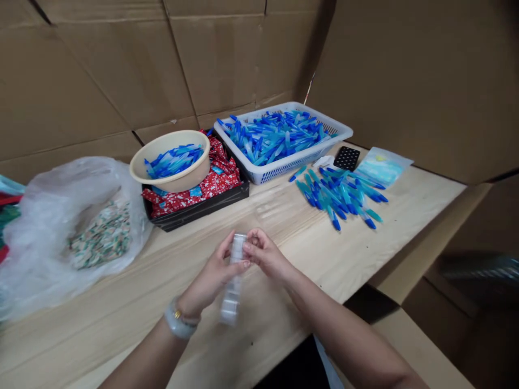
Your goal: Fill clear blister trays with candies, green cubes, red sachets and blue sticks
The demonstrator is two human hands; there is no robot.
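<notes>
Above the front part of the wooden table (194, 259), both my hands are at a long, whitish, see-through strip (231, 302) divided into short segments. My left hand (214, 273) is closed around its upper part, thumb across the front. With fingers pinched, my right hand (263, 254) grips the strip's right edge near the top. The strip's lower end hangs down, blurred. Further right lies a loose pile of pen-shaped blue and teal plastic pieces (336, 194).
A white basket (284, 160) and a cream bowl (174, 183) hold similar blue pieces. The bowl rests on red packets (221, 181) in a black tray (203, 208). At left lies a plastic bag (40, 232) of small pieces. A black dotted object (346, 158) lies near a blue-printed sheet (383, 166).
</notes>
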